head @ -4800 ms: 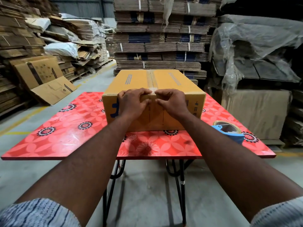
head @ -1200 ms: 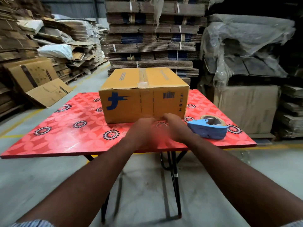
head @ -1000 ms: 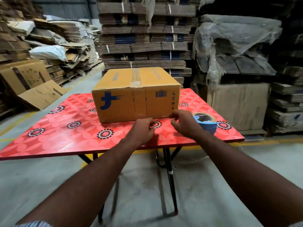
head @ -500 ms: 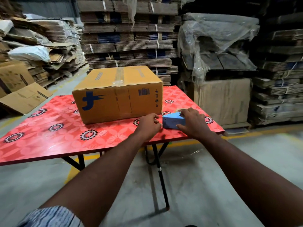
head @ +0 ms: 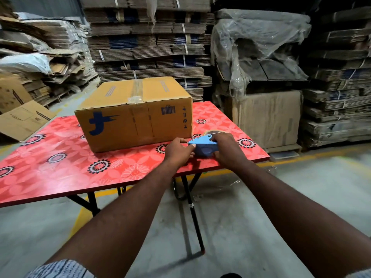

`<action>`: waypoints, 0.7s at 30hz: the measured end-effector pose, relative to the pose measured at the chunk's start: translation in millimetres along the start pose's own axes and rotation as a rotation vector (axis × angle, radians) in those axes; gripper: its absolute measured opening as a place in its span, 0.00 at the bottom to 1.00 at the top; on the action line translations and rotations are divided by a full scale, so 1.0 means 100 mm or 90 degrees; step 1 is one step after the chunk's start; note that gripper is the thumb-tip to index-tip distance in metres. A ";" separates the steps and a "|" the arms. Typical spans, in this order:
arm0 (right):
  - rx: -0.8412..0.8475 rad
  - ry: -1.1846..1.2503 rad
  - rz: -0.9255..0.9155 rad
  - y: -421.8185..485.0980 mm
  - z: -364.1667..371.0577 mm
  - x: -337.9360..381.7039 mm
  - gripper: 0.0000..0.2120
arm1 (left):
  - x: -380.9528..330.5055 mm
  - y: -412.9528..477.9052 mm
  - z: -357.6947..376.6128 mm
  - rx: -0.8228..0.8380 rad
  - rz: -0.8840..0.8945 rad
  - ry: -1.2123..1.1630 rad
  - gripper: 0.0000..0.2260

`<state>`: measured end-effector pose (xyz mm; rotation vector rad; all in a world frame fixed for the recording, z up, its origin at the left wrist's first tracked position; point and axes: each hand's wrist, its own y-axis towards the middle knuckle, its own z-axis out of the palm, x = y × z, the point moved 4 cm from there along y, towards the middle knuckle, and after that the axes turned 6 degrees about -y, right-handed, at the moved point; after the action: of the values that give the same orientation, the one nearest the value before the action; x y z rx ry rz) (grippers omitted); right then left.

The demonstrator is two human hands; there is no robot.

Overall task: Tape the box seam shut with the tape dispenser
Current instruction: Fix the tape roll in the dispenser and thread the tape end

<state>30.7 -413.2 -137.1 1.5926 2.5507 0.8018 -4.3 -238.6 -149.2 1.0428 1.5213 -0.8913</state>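
A closed brown cardboard box [head: 136, 115] with a blue logo stands on the red flowered table [head: 60, 163]. A strip of clear tape [head: 137, 91] runs along its top seam and folds over the near edge. To the right of the box, near the table's front right corner, lies the blue tape dispenser [head: 203, 146]. My right hand [head: 226, 149] grips its body from the right. My left hand [head: 178, 151] pinches its front end with thumb and fingers.
Tall stacks of flattened cartons [head: 148, 41] stand behind the table. Plastic-covered pallets [head: 259, 55] and a wrapped carton [head: 267, 117] are at the right. Loose cardboard sheets [head: 22, 119] lean at the left. The table's front edge is just below my hands.
My hands left the box's near face and went right to the tape dispenser. The right hand closed on it and the left hand came onto its front end. The view swung right.
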 end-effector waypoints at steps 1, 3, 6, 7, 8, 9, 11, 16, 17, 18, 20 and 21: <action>-0.011 0.002 -0.008 -0.01 0.00 0.03 0.21 | 0.01 0.00 -0.03 0.005 -0.016 -0.042 0.15; -0.034 -0.003 -0.017 -0.03 0.01 0.11 0.21 | 0.01 -0.02 -0.09 0.023 -0.060 -0.141 0.15; -0.057 -0.020 -0.026 -0.06 0.04 0.24 0.21 | 0.02 -0.05 -0.21 0.033 -0.135 -0.252 0.16; -0.064 -0.020 -0.034 -0.07 0.05 0.28 0.21 | 0.02 -0.06 -0.26 0.033 -0.152 -0.271 0.16; -0.071 -0.017 -0.045 -0.08 0.06 0.31 0.21 | 0.04 -0.06 -0.30 0.032 -0.167 -0.285 0.15; -0.077 -0.016 -0.056 -0.08 0.08 0.35 0.20 | 0.06 -0.07 -0.34 0.030 -0.180 -0.297 0.14; -0.089 -0.006 -0.078 -0.07 0.10 0.41 0.20 | 0.11 -0.08 -0.42 0.031 -0.200 -0.314 0.14; -0.138 0.003 -0.107 -0.05 0.15 0.60 0.20 | 0.19 -0.12 -0.59 0.040 -0.207 -0.312 0.13; -0.144 0.004 -0.109 -0.05 0.16 0.64 0.20 | 0.20 -0.13 -0.62 0.041 -0.208 -0.309 0.12; -0.145 0.008 -0.112 -0.05 0.17 0.67 0.19 | 0.20 -0.13 -0.64 0.042 -0.210 -0.304 0.10; -0.136 0.019 -0.130 -0.03 0.21 0.73 0.19 | 0.22 -0.14 -0.71 0.039 -0.214 -0.297 0.07; -0.123 0.017 -0.142 -0.02 0.23 0.77 0.19 | 0.24 -0.14 -0.75 0.034 -0.218 -0.293 0.06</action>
<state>-0.9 -339.8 -139.3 1.2255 2.5180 1.0125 -44.5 -170.3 -158.7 0.5623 1.3017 -1.3142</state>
